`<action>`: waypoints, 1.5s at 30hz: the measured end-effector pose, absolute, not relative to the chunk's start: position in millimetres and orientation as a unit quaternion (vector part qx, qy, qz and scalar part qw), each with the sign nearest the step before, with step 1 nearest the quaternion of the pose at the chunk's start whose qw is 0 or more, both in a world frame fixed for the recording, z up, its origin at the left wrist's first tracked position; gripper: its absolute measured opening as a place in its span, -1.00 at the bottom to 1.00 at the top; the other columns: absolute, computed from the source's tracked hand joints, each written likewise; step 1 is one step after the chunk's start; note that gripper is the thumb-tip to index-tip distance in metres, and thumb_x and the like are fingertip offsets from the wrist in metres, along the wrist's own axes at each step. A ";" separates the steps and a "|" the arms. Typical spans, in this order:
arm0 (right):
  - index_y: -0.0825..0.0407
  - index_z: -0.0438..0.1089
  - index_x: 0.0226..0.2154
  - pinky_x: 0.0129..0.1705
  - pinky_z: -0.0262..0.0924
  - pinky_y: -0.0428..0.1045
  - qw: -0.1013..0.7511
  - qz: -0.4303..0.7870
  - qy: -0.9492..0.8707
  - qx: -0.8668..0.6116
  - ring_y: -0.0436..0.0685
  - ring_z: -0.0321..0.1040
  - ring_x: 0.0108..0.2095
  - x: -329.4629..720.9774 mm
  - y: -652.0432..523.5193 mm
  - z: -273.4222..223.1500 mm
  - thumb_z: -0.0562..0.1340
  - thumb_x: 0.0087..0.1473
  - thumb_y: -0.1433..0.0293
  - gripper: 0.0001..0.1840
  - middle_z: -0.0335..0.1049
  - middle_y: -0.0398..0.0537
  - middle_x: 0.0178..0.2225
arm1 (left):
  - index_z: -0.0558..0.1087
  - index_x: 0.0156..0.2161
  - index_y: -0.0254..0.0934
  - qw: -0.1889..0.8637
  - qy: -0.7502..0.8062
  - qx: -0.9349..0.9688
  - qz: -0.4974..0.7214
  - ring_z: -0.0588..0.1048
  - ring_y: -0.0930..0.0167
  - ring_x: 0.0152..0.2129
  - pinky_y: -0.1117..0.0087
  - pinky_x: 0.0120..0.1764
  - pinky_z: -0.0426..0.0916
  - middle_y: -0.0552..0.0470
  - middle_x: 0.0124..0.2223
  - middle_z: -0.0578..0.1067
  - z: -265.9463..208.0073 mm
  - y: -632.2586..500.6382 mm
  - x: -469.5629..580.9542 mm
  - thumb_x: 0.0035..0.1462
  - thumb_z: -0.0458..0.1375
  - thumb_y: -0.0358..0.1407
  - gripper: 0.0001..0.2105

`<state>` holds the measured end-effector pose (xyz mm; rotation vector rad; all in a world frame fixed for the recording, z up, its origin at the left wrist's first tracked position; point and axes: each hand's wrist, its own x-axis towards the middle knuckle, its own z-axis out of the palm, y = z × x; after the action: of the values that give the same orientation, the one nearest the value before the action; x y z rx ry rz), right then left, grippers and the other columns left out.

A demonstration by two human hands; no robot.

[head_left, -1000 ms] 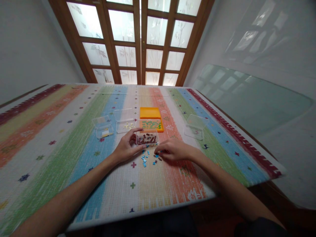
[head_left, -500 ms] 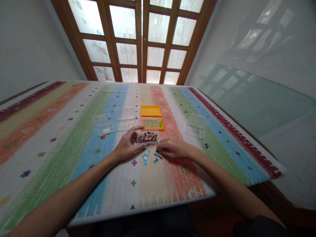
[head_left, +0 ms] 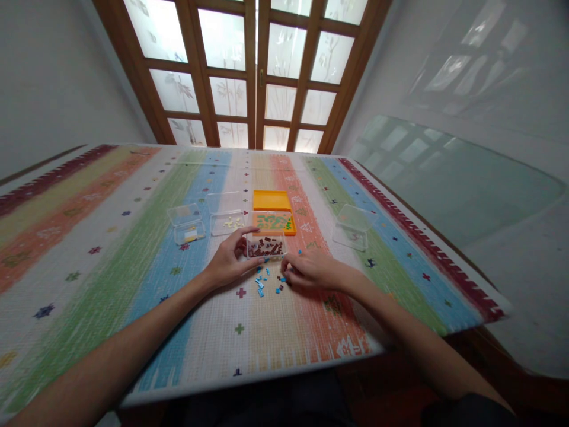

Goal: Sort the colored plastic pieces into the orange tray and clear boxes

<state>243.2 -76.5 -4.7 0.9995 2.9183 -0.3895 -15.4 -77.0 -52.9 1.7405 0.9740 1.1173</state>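
Note:
My left hand (head_left: 230, 259) grips the left side of a clear plastic box (head_left: 287, 248), thumb along the near edge and fingers at the far side. Small brown building bricks (head_left: 267, 246) lie inside the box. In front of it, several loose blue bricks (head_left: 260, 284) are scattered on the tablecloth, with a few brown ones (head_left: 281, 288) to their right. My right hand (head_left: 311, 268) rests low over the cloth just right of these, fingers curled together at the loose bricks. Whatever is between its fingertips is hidden.
Behind the box stands an open orange case (head_left: 272, 200) with green pieces. To the left are a clear box (head_left: 213, 226) of cream pieces and another open clear box (head_left: 178, 236). An open clear box (head_left: 351, 238) sits right. The table's near edge (head_left: 213, 385) runs before me.
My right hand has shifted slightly down towards me and now covers some of the loose brown bricks. A blue piece shows behind its knuckles. My left hand and the box stay put.

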 end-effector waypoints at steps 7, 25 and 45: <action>0.10 0.42 -0.07 -0.33 0.06 -0.05 -0.077 -0.117 0.940 0.312 0.07 0.34 -0.39 227.4 -63.0 14.9 0.14 0.31 0.39 -0.79 0.51 -0.01 -0.34 | 0.34 0.22 -0.30 0.413 0.387 0.693 0.446 0.62 0.30 -0.21 0.28 -0.15 0.50 -0.12 -0.09 0.61 -53.9 -76.4 -15.0 0.10 0.42 -0.22 -0.38; 0.03 0.45 0.02 -0.30 0.04 -0.05 -0.044 -0.088 0.944 0.314 0.10 0.40 -0.29 206.5 -35.8 6.8 0.16 0.31 0.43 -0.73 0.57 0.01 -0.23 | 0.36 0.21 -0.28 0.386 0.390 0.709 0.443 0.55 0.39 -0.33 0.34 -0.24 0.47 -0.06 -0.15 0.58 -54.4 -77.0 -16.5 0.09 0.42 -0.26 -0.40; 0.06 0.55 -0.32 -0.37 0.03 -0.08 -0.069 -0.218 0.929 0.291 0.00 0.32 -0.47 256.1 -86.0 -9.3 0.28 0.19 0.35 -0.86 0.51 -0.10 -0.46 | 0.36 0.21 -0.27 0.403 0.392 0.700 0.441 0.63 0.28 -0.19 0.25 -0.13 0.54 -0.14 -0.02 0.60 -53.2 -77.9 -16.0 0.09 0.42 -0.28 -0.40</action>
<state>256.1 -86.0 -9.3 0.9571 3.0536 -0.7154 -16.0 -77.9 -53.2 1.7682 0.9910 1.1134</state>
